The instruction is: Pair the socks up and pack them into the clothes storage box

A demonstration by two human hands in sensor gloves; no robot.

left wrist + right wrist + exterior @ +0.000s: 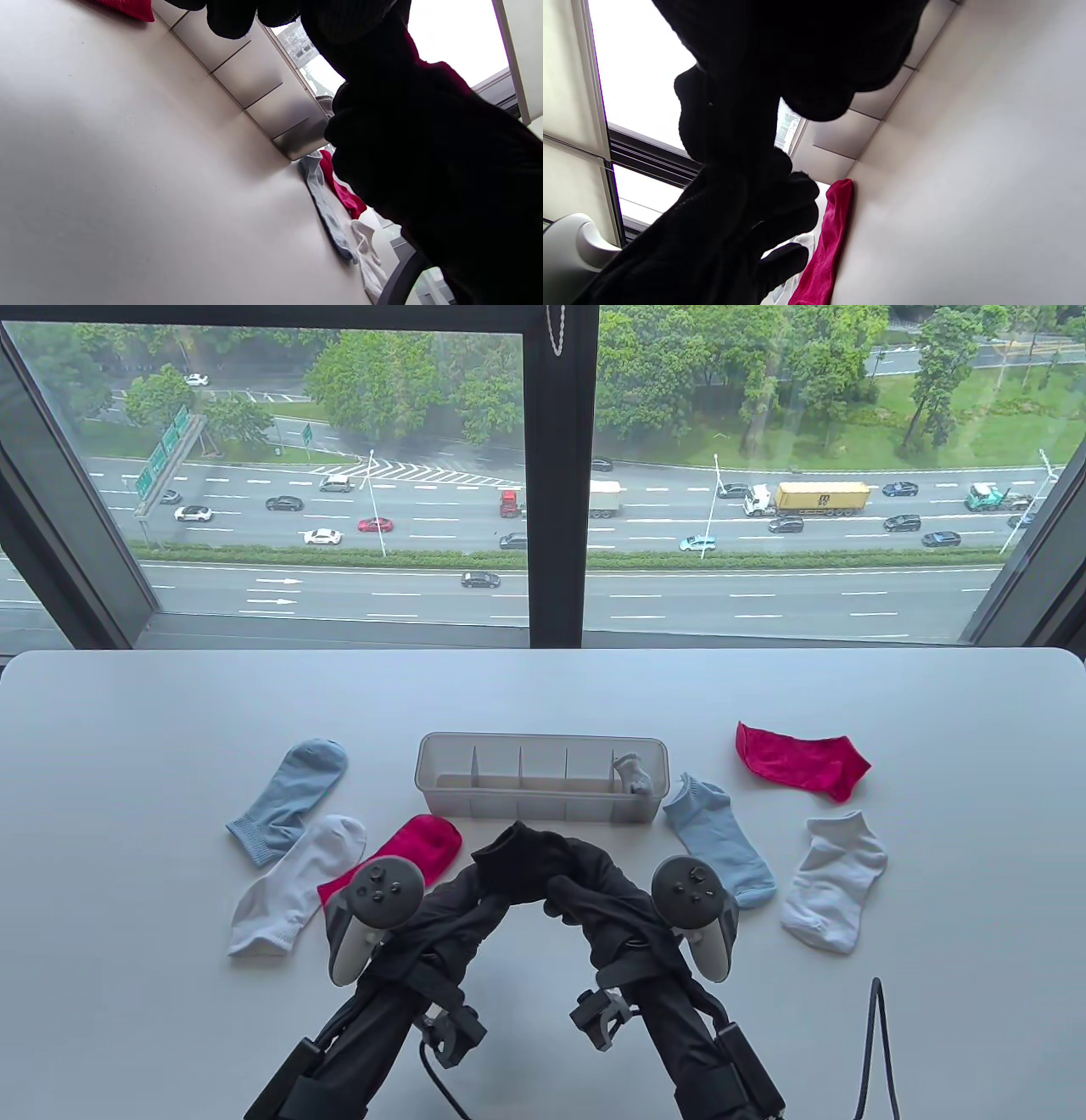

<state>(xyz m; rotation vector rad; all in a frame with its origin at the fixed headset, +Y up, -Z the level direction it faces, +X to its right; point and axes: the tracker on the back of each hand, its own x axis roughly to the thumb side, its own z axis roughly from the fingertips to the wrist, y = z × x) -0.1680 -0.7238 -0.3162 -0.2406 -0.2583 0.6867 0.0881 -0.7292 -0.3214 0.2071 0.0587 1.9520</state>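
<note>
Both of my black-gloved hands meet just in front of the storage box [543,806]. Between them they grip a bunched black sock [519,855]; my left hand [484,891] holds one side and my right hand [570,901] the other. Black glove and black fabric blend, so single fingers are hard to tell apart. The translucent box has several divided compartments, and a rolled grey sock [633,774] sits in the rightmost one. Left of the box lie a blue sock [288,806], a white sock [297,886] and a red sock [420,844]. To the right lie a red sock [802,762], a blue sock [721,853] and a white sock [836,886].
The white table [170,712] ends at a window sill behind the box. A black cable [874,1044] loops at the front right edge. In the right wrist view the red sock [827,245] lies beside the box wall [848,135].
</note>
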